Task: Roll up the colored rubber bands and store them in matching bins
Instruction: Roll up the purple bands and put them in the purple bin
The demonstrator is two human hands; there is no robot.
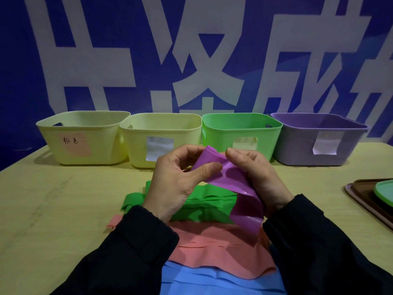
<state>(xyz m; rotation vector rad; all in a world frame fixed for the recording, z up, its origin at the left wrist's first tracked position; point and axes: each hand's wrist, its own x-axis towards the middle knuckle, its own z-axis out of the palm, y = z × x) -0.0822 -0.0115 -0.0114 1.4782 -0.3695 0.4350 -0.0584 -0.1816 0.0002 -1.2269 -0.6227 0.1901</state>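
— Nearest the camera lies a stack of flat blue rubber bands (212, 279), and on its far edge a stack of salmon-pink rubber bands (217, 248). What is the biggest thing past them?

— That is the pale yellow-green tabletop (63, 209), with four plastic bins in a row at its far edge: a pale yellow bin with a pink handwritten label (83, 138), a second pale yellow bin with a white label (161, 133), a bright green bin (242, 130) and a lilac purple bin (314, 141).

— And the smaller things?

— A pile of green rubber bands (206, 203) lies beyond the pink stack. Above it, a shiny purple rubber band (234, 182) is held in the air. The left hand (176, 179) pinches its upper end between thumb and curled fingers; the right hand (255, 171) grips the same end just beside it, and the band's free end hangs toward the pink stack.
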